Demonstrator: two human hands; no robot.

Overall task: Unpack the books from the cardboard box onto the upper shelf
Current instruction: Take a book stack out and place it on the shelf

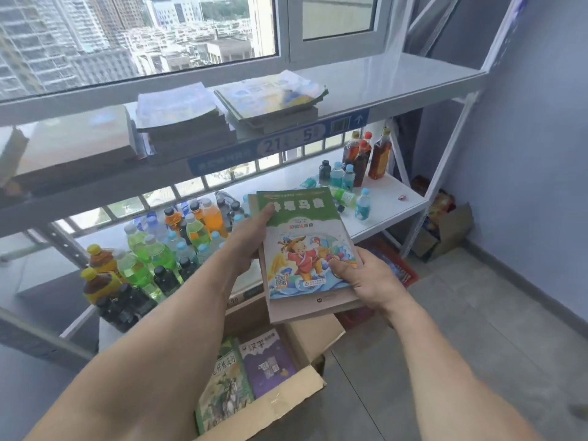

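Upper shelf, far left: a blurred flat stack, no writing legible. Next along, two stacks of books and lay flat, covers washed out by window glare. On the shelf's front rail a blue label strip read "21" and "5", with a barcode and an upward arrow at its right end; the white text at its left end was too blurred to read. Lower shelf held drink bottles — green, orange, dark and clear — with taller brown bottles at the right; brand labels unreadable. Left hand gripped the left edge of a small held stack of books, thumb on the green top band; right hand gripped the lower right corner, thumb on the cover. Top cover: green band with white Chinese title, cartoon child in red robe, QR code at lower left. The stack hung above the open cardboard box — below the upper shelf, not touching it. Inside the box: a green-covered book with Chinese writing and a purple one headed "汉字". Far right on the floor, another carton of coloured packets.
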